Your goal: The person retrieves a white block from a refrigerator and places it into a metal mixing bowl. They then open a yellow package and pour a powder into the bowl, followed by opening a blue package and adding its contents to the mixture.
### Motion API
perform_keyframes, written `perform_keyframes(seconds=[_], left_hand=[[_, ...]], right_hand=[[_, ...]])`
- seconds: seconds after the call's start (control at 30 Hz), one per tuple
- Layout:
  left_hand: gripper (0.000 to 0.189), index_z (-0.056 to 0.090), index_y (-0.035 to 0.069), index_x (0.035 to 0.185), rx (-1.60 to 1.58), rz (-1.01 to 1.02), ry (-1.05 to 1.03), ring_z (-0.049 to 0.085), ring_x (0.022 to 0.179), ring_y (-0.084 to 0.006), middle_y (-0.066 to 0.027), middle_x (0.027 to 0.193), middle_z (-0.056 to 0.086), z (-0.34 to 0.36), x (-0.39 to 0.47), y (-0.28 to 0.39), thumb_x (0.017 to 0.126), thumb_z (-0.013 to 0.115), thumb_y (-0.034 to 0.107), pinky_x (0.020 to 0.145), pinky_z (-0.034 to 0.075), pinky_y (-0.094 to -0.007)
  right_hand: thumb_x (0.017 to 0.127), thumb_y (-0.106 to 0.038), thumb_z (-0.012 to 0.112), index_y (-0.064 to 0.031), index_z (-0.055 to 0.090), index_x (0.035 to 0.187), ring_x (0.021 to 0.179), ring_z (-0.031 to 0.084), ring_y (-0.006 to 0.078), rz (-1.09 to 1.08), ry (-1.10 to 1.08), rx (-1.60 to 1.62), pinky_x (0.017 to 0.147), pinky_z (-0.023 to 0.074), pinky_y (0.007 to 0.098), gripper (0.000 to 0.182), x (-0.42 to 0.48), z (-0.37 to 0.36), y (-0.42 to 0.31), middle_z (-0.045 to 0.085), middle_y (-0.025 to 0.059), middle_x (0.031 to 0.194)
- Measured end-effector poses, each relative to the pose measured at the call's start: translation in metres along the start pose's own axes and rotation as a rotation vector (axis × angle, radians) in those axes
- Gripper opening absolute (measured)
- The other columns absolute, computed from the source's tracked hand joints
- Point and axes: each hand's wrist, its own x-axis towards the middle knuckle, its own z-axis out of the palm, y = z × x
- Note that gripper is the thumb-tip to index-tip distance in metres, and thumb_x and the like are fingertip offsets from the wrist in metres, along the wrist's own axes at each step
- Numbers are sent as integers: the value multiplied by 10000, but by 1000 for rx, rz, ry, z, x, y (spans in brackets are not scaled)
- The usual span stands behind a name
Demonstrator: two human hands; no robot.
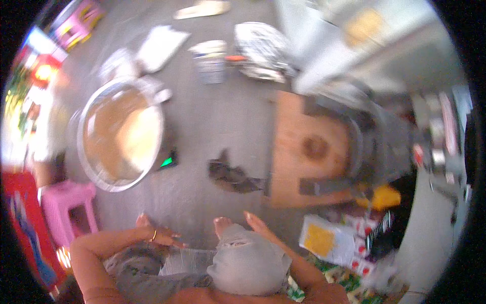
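Observation:
Motion blurs the whole view. My left hand [166, 236], with a gold-coloured bangle [153, 236] at its wrist, rests over my bent left leg; its fingers are apart and no object shows in it. My right hand [256, 223] reaches forward beside my right knee, which is covered by grey cloth [248, 262]. It appears to hold nothing, but its fingers are too blurred to separate. A bare foot [222, 225] shows between my hands. Ahead on the grey floor [197, 129] lies a crumpled dark cloth or rag [231, 176].
Front left stands a large round metal vessel [161, 152] with tan contents, near a pink plastic stool [64, 197]. A brown board [288, 152] bearing a dark metal appliance lies at right. Beyond are a white tub [210, 62] and a silvery bundle [262, 47]. Packets [328, 239] lie lower right.

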Motion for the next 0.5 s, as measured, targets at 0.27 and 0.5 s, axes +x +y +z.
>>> perform_keyframes(seconds=[0.27,0.5], left_hand=[[769,433,11,1241,-966,-429,570,380,1200,-362,-207,1272,433,154,-25,18,790,444,633,1004,292,-409],[615,459,46,1224,-1185,-1181,1655,413,1184,-302,-182,1274,436,240,-76,86,807,539,491,988,329,-363]], right_hand=[[915,-320,465,-35,384,1296,1166,423,183,66,-846,-674,969,333,316,483,63,159,-161,422,113,1306],[914,-275,470,-40,406,1277,1124,455,175,243,-1193,-979,934,367,313,438,43,268,-151,484,97,1239]])
